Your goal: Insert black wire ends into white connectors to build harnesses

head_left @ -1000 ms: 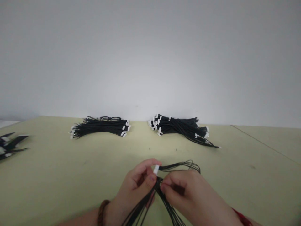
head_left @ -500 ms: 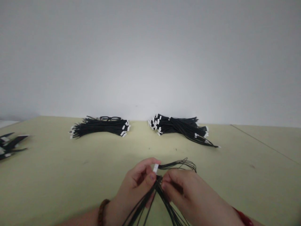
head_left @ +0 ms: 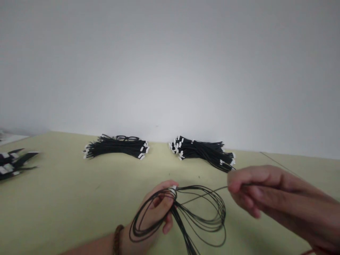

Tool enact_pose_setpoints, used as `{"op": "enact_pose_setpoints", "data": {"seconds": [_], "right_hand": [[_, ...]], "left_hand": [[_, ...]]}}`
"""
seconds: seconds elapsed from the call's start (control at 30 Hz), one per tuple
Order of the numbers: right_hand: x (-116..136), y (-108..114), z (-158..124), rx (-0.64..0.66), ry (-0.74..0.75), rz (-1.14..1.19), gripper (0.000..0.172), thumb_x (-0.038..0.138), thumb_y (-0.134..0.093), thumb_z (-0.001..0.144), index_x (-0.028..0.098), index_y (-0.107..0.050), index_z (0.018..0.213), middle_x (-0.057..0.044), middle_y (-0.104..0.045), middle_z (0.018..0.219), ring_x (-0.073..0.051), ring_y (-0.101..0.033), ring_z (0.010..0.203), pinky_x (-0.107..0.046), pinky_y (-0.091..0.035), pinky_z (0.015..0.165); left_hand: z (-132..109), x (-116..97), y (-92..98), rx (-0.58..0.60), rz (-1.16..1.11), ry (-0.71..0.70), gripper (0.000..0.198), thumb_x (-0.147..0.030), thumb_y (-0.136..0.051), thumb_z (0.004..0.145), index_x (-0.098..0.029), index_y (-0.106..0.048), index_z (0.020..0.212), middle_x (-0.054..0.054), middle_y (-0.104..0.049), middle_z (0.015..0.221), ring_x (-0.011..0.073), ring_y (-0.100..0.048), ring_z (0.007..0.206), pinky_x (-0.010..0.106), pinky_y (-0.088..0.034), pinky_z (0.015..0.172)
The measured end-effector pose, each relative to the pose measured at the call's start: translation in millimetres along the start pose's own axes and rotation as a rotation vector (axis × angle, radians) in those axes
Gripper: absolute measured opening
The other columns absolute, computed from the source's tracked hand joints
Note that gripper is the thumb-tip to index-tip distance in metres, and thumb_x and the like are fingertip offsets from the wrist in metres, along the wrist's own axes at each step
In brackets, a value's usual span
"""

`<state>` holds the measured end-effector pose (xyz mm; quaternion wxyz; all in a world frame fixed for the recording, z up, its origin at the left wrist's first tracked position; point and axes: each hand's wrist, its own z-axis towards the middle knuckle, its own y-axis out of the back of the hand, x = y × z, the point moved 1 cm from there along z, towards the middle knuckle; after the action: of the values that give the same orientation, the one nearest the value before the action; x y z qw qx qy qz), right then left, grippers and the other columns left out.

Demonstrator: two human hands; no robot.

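Observation:
My left hand (head_left: 158,209) pinches a white connector (head_left: 173,188) with thin black wires (head_left: 221,212) running from it. The wires loop out to both sides of the connector, and a bunch hangs down toward the near edge of the view. Out to the right, my right hand (head_left: 268,193) is closed on a single black wire (head_left: 216,189), which stretches between the two hands. The wire's end is hidden inside the right-hand fingers.
Black cables with white connectors lie in a left bundle (head_left: 117,148) and a right bundle (head_left: 199,150) along the wall. Eyeglasses (head_left: 127,138) rest behind the left one. More cables (head_left: 16,163) sit at the far left of the pale table (head_left: 79,198).
My right hand has moved away to the right, drawing one wire out from the bunch. The wires now spread in wide loops. My left hand stays on the connector.

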<state>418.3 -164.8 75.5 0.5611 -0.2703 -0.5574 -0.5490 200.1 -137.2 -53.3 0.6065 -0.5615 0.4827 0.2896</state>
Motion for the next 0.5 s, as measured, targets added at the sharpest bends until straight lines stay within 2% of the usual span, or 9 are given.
{"op": "enact_pose_setpoints", "data": {"seconds": [0.03, 0.1, 0.17, 0.23, 0.3, 0.37, 0.43, 0.5], "right_hand": [[1.7, 3.8, -0.2, -0.090, 0.093, 0.010, 0.014, 0.036, -0.067, 0.079, 0.024, -0.073, 0.075, -0.002, -0.062, 0.069, -0.013, -0.056, 0.063, -0.020, -0.047, 0.058], [4.0, 5.8, -1.2, -0.249, 0.226, 0.203, 0.011, 0.039, -0.067, 0.081, 0.029, -0.071, 0.076, 0.000, -0.063, 0.081, -0.013, -0.058, 0.079, -0.022, -0.049, 0.074], [5.3, 0.3, -3.3, -0.336, 0.273, 0.401, 0.008, 0.040, -0.063, 0.084, 0.033, -0.067, 0.083, 0.003, -0.059, 0.075, -0.012, -0.059, 0.072, -0.020, -0.050, 0.067], [4.7, -13.3, -5.7, -0.220, 0.222, 0.404, 0.010, 0.041, -0.056, 0.087, 0.036, -0.062, 0.094, 0.005, -0.055, 0.061, -0.011, -0.057, 0.054, -0.019, -0.048, 0.050], [0.4, -31.7, -8.4, -0.060, 0.139, 0.218, 0.013, 0.037, -0.053, 0.089, 0.033, -0.060, 0.099, 0.006, -0.058, 0.055, -0.012, -0.056, 0.046, -0.020, -0.046, 0.046], [-8.4, -49.7, -10.4, 0.004, 0.082, -0.058, 0.007, 0.025, -0.053, 0.088, 0.027, -0.060, 0.086, 0.005, -0.063, 0.057, -0.012, -0.058, 0.048, -0.021, -0.044, 0.047], [-19.1, -63.1, -11.3, -0.047, 0.171, -0.403, 0.015, 0.017, -0.051, 0.086, 0.022, -0.057, 0.073, 0.004, -0.063, 0.060, -0.011, -0.058, 0.051, -0.021, -0.041, 0.048], [-29.6, -71.1, -11.3, -0.129, 0.350, -0.686, 0.019, 0.014, -0.048, 0.085, 0.021, -0.055, 0.069, 0.003, -0.060, 0.060, -0.011, -0.056, 0.052, -0.022, -0.038, 0.048]], "left_hand": [[1.0, 0.3, 0.2, 0.006, 0.002, 0.002, 0.059, -0.052, -0.079, 0.058, -0.018, -0.060, 0.102, -0.007, -0.052, 0.058, 0.0026, -0.041, 0.033, 0.013, -0.033, 0.031], [2.5, 0.3, -0.2, 0.031, 0.008, 0.008, 0.059, -0.053, -0.079, 0.058, -0.018, -0.060, 0.102, -0.008, -0.051, 0.055, 0.0032, -0.041, 0.033, 0.013, -0.033, 0.030], [3.1, -0.4, -1.0, 0.043, -0.007, 0.001, 0.057, -0.052, -0.080, 0.057, -0.019, -0.061, 0.100, -0.008, -0.051, 0.055, 0.0034, -0.042, 0.033, 0.013, -0.034, 0.030], [2.2, -0.9, -1.6, 0.058, -0.045, -0.005, 0.054, -0.049, -0.081, 0.057, -0.019, -0.062, 0.098, -0.008, -0.052, 0.056, 0.0031, -0.042, 0.032, 0.013, -0.034, 0.030], [0.1, -0.6, -1.3, 0.072, -0.111, 0.006, 0.049, -0.044, -0.082, 0.059, -0.020, -0.063, 0.098, -0.008, -0.053, 0.056, 0.0027, -0.043, 0.033, 0.013, -0.035, 0.032], [-2.6, 0.9, -0.4, 0.104, -0.187, 0.030, 0.044, -0.039, -0.082, 0.062, -0.022, -0.064, 0.099, -0.007, -0.054, 0.055, 0.0029, -0.045, 0.034, 0.012, -0.036, 0.034], [-4.8, 2.9, 0.5, 0.177, -0.251, 0.036, 0.040, -0.036, -0.080, 0.066, -0.024, -0.064, 0.100, -0.007, -0.054, 0.051, 0.0033, -0.044, 0.032, 0.011, -0.035, 0.033], [-6.1, 4.8, 1.0, 0.261, -0.293, 0.027, 0.038, -0.036, -0.079, 0.068, -0.024, -0.065, 0.101, -0.007, -0.054, 0.048, 0.0031, -0.041, 0.029, 0.011, -0.033, 0.030]]}}
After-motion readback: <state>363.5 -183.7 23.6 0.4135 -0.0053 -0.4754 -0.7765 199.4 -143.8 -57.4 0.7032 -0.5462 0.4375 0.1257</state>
